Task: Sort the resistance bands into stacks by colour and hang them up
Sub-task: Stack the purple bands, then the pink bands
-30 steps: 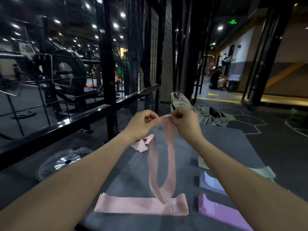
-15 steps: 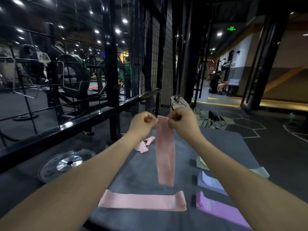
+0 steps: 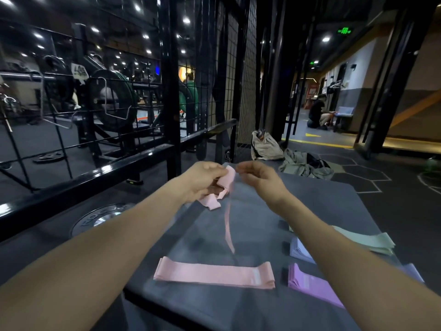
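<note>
We see dark gym, small round ceiling lights, black wire fence on left, grey floor, green sign glowing over hallway

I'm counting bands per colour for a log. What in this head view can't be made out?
- Held pink band: motion-blurred; whether the right hand still grips it is unclear.
- Lilac stack and green stack: partly behind the right forearm.
- Layer counts in every stack: too fine.

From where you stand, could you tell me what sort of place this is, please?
Most likely a gym: a weight plate lies on the floor, plate-loaded machines stand behind the black mesh, and sorted resistance bands lie on a grey mat.
</note>
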Available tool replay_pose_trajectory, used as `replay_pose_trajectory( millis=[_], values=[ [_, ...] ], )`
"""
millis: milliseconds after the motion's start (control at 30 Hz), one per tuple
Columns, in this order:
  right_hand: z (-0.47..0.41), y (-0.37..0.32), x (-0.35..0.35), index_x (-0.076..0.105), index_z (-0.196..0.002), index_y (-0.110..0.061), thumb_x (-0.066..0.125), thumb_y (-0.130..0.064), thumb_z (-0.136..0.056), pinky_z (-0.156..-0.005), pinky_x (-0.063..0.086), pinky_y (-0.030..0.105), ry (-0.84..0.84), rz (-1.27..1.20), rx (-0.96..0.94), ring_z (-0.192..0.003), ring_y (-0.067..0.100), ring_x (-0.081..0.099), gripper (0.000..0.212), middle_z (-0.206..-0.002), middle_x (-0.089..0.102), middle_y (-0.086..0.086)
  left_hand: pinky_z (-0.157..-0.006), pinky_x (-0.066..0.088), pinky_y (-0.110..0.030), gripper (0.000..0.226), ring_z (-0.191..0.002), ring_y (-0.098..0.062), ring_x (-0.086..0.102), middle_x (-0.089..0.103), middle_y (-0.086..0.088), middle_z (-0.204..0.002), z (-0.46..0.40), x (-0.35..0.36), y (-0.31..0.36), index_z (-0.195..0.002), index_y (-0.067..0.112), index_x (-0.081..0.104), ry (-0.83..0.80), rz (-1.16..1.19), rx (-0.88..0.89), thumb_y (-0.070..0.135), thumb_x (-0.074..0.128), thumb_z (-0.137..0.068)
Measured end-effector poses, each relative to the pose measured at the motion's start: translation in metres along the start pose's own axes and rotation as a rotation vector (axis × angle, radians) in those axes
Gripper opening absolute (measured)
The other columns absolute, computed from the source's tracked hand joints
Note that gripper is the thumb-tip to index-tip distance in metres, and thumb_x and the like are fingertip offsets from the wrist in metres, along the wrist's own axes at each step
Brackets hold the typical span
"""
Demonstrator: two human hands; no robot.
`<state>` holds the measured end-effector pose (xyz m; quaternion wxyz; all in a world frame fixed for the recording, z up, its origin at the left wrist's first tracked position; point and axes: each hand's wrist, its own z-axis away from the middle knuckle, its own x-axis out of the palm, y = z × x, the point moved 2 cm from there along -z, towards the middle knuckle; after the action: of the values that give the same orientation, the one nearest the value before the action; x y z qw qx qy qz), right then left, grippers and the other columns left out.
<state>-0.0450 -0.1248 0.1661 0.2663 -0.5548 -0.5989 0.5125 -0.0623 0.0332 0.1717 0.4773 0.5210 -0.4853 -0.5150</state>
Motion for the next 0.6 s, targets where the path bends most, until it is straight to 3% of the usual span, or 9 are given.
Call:
replay_pose_trajectory(
  millis=[67, 133, 233, 367, 467, 533, 600],
  values=[
    [-0.002, 0.004, 0.014, 0.057, -0.114, -0.007, 0.054, -0.004, -0.091, -0.073, 0.046, 0.012, -0.138, -0.089, 0.056, -0.084, 0.007, 0.059, 0.023, -0.092, 0.064, -0.002, -0.064, 0.053, -0.024, 0.01, -0.068, -0.019, 0.057, 0.06, -0.011, -0.078, 0.004, -0.005, 0.002, -0.087, 0.008, 0.059, -0.07, -0.032, 0.011, 0.015, 0.055, -0.093],
    [-0.002, 0.008, 0.025, 0.059, -0.103, -0.005, 0.057, -0.009, -0.091, -0.069, 0.046, 0.018, -0.209, -0.111, 0.07, -0.074, 0.01, 0.058, 0.013, -0.083, 0.063, 0.002, -0.061, 0.053, -0.021, 0.012, -0.071, -0.016, 0.058, 0.06, -0.009, -0.079, 0.008, -0.011, 0.003, -0.085, 0.01, 0.059, -0.06, -0.05, 0.033, 0.015, 0.053, -0.094],
    [0.001, 0.017, 0.03, 0.06, -0.086, -0.005, 0.065, -0.006, -0.084, -0.063, 0.045, 0.019, -0.234, -0.055, 0.097, -0.064, 0.012, 0.055, 0.006, -0.074, 0.06, 0.006, -0.053, 0.052, -0.017, 0.019, -0.07, -0.014, 0.058, 0.06, -0.007, -0.08, 0.009, -0.025, -0.002, -0.078, 0.011, 0.058, 0.067, -0.058, 0.057, 0.01, 0.05, -0.095],
    [0.011, 0.038, 0.024, 0.059, -0.071, -0.012, 0.074, -0.001, -0.075, -0.059, 0.042, 0.013, -0.265, 0.079, 0.214, -0.057, 0.004, 0.054, 0.018, -0.063, 0.06, -0.005, -0.072, 0.049, -0.03, 0.022, -0.076, -0.019, 0.056, 0.061, -0.009, -0.084, 0.002, -0.051, -0.023, -0.076, 0.013, 0.061, 0.286, -0.059, 0.018, 0.012, 0.049, -0.095],
    [0.023, 0.06, 0.014, 0.058, -0.07, -0.01, 0.077, -0.008, -0.073, -0.059, 0.039, 0.019, -0.306, 0.292, 0.297, -0.062, 0.011, 0.049, 0.02, -0.066, 0.055, 0.0, -0.068, 0.045, -0.033, 0.022, -0.063, -0.017, 0.051, 0.061, -0.004, -0.064, 0.001, -0.065, -0.039, -0.075, 0.012, 0.061, 0.431, -0.025, -0.008, 0.012, 0.048, -0.094],
    [0.033, 0.073, 0.004, 0.058, -0.065, -0.015, 0.077, -0.012, -0.074, -0.054, 0.039, 0.015, -0.315, 0.453, 0.329, -0.058, 0.009, 0.048, 0.022, -0.061, 0.054, -0.005, -0.066, 0.047, -0.03, 0.025, -0.062, -0.016, 0.052, 0.059, -0.006, -0.07, 0.002, -0.074, -0.049, -0.072, 0.014, 0.058, 0.513, -0.004, -0.03, 0.012, 0.047, -0.094],
    [0.044, 0.083, -0.007, 0.057, -0.062, -0.019, 0.075, -0.013, -0.076, -0.052, 0.036, 0.014, -0.32, 0.544, 0.362, -0.056, 0.005, 0.046, 0.024, -0.059, 0.052, -0.008, -0.076, 0.052, -0.036, 0.026, -0.066, -0.018, 0.054, 0.057, -0.006, -0.076, 0.001, -0.083, -0.061, -0.07, 0.016, 0.057, 0.58, -0.006, -0.057, 0.013, 0.048, -0.093]
  ],
)
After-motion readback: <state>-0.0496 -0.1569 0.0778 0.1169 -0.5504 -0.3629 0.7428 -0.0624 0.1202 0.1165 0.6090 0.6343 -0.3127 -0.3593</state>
